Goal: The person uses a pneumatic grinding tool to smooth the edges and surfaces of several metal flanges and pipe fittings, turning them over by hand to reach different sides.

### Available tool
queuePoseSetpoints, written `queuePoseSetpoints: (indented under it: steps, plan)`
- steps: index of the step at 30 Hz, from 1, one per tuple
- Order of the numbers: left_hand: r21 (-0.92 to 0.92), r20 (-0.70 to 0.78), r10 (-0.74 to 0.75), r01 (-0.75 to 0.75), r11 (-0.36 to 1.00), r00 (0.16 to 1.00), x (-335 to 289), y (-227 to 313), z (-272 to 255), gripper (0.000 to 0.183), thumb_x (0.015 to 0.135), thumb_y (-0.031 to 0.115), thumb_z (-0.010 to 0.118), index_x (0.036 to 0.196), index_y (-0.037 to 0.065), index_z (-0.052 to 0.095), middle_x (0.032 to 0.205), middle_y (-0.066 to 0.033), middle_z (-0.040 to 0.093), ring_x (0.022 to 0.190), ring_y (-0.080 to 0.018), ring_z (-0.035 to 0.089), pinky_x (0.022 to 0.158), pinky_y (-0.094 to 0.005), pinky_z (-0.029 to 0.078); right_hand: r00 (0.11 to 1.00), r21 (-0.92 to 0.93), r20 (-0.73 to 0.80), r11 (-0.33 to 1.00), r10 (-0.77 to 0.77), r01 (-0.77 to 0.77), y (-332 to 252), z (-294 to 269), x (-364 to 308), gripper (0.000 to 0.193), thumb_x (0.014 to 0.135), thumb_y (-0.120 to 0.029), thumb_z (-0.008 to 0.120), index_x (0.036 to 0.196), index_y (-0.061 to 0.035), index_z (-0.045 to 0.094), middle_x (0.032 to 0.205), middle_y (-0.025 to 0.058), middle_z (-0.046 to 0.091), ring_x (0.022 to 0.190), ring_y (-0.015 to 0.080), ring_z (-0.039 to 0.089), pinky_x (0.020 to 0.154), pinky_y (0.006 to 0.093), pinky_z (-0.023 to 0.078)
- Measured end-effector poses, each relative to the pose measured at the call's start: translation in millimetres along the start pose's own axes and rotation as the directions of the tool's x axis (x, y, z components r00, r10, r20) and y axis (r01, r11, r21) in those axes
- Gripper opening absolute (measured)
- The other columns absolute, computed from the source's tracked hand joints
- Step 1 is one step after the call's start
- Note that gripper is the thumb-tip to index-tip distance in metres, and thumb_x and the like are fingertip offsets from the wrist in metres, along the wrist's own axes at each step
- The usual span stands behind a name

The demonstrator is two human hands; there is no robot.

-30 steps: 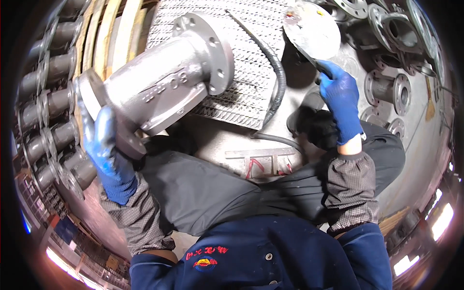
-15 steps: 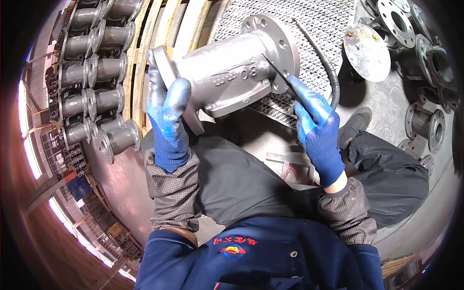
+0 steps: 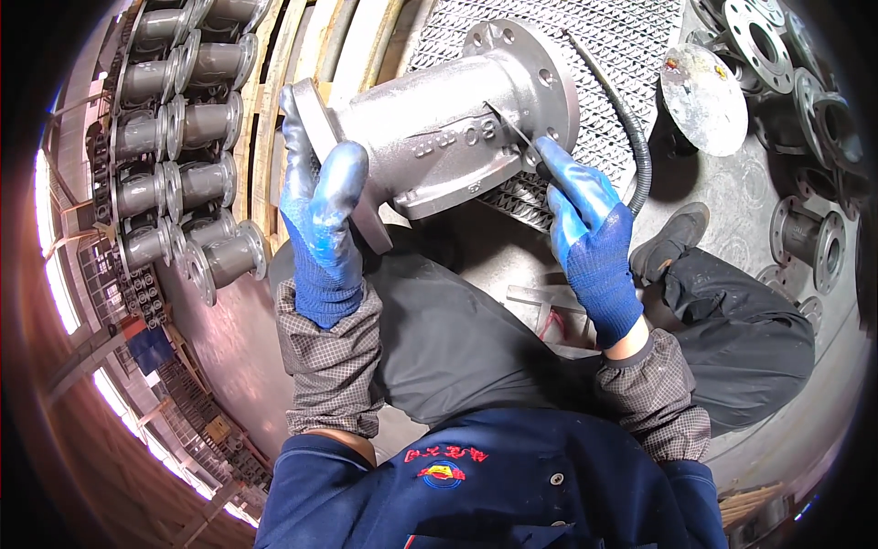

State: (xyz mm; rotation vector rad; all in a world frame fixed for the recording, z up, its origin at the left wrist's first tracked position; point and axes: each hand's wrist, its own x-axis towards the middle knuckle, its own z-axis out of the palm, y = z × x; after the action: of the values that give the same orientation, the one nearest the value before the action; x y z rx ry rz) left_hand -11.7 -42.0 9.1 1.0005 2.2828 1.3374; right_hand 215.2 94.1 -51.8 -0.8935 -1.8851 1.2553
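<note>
A grey cast-metal flanged pipe fitting (image 3: 430,114) lies in front of me, its round flange at the far right and another flange at the near left. My left hand (image 3: 325,210), in a blue coated glove, is closed round the left flange, thumb on the near side. My right hand (image 3: 590,233), gloved alike, pinches a thin pointed file-like tool (image 3: 512,126). The tool's tip rests on or just over the fitting's side, by the raised lettering; contact is hard to tell. My right fingers cover its handle end.
The fitting is over a metal grating (image 3: 640,27), where a black ribbed hose (image 3: 631,119) curves. Wooden slats (image 3: 315,41) lie behind on the left. Stacked flanged pipes (image 3: 206,123) line the left; more flanged pieces (image 3: 805,229) and a round plate (image 3: 702,99) stand at right.
The fitting has shifted slightly right and rolled a little. The tool's tip has slid a little left over its surface, and its blade now catches the light. My left hand keeps its hold.
</note>
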Motion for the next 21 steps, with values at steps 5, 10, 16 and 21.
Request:
queuePoseSetpoints:
  steps: [5, 10, 16, 21]
  plan:
    - [-0.097, 0.04, -0.09, 0.093, 0.991, 0.995, 3.4, 34.5, 20.1, 0.043, 0.09, 0.022, 0.053, 0.124, -0.006, 0.049, 0.131, -0.0089, 0.045, 0.099, -0.0137, 0.05, 0.09, -0.0254, 0.04, 0.999, -0.019, -0.011, 0.999, -0.032, 0.031, 5.5, 0.1, -1.8, 0.036, 0.08, 0.006, 0.054, 0.114, -0.0019, 0.063, 0.109, 0.0118, 0.065, 0.098, 0.0243, 0.061, 0.088, 0.0316, 0.046]
    - [0.291, 0.083, 0.197, -0.213, 0.933, 0.977, 5.3, 12.5, 4.5, 0.059, 0.091, 0.048, 0.047, 0.115, -0.006, 0.051, 0.105, -0.0106, 0.056, 0.094, -0.0182, 0.055, 0.086, -0.0319, 0.045, 0.999, -0.043, -0.001, 0.998, -0.043, 0.043, 7.8, 3.9, -3.2, 0.037, 0.081, 0.007, 0.054, 0.117, -0.0002, 0.061, 0.113, 0.0128, 0.064, 0.1, 0.0215, 0.06, 0.087, 0.0293, 0.046]
    - [-0.303, 0.022, 0.001, 0.005, 0.953, 1.0, 1.0, 25.6, 20.1, 0.052, 0.093, 0.031, 0.054, 0.128, -0.005, 0.045, 0.109, -0.0074, 0.053, 0.092, -0.0125, 0.052, 0.088, -0.025, 0.042, 0.994, 0.144, -0.041, 0.985, 0.1, -0.093, -1.9, 1.4, -1.8, 0.034, 0.081, 0.006, 0.055, 0.112, -0.003, 0.064, 0.106, 0.0115, 0.066, 0.094, 0.0215, 0.061, 0.084, 0.0301, 0.048]
    - [-0.157, 0.045, -0.067, 0.074, 0.985, 0.997, 4.9, 27.9, 15.3, 0.049, 0.091, 0.031, 0.057, 0.124, -0.005, 0.049, 0.106, -0.006, 0.054, 0.091, -0.0118, 0.052, 0.086, -0.0246, 0.042, 0.997, 0.067, -0.06, 0.997, 0.039, -0.035, 1.7, 3.2, -0.5, 0.035, 0.08, 0.007, 0.055, 0.112, -0.0036, 0.064, 0.105, 0.011, 0.066, 0.095, 0.0213, 0.061, 0.084, 0.0298, 0.048]
